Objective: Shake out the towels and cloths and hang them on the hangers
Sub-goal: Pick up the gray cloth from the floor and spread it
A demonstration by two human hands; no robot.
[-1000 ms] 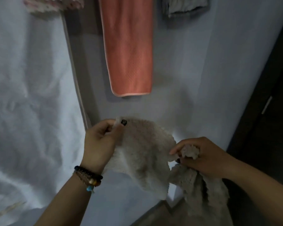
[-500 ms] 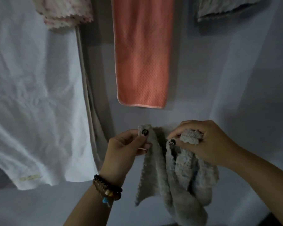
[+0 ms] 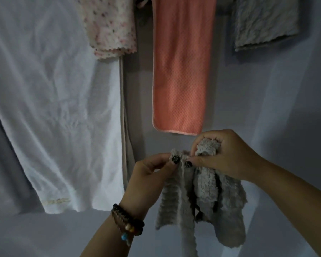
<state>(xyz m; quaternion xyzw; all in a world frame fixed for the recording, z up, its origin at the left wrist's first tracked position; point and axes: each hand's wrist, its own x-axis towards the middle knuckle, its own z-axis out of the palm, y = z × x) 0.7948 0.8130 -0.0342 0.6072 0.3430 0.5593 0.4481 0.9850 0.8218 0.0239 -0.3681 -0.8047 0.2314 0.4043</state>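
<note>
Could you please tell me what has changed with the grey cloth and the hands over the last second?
The hands have come together, so the grey fluffy cloth, spread wide before, now hangs bunched in folds. Both hands kept their pinch on its top edge. The orange towel still hangs behind.

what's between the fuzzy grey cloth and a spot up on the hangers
Nothing visible blocks the way up. Left hand and right hand both pinch the grey cloth just below the orange towel. The hangers themselves are out of frame, so a free spot cannot be confirmed.
</note>
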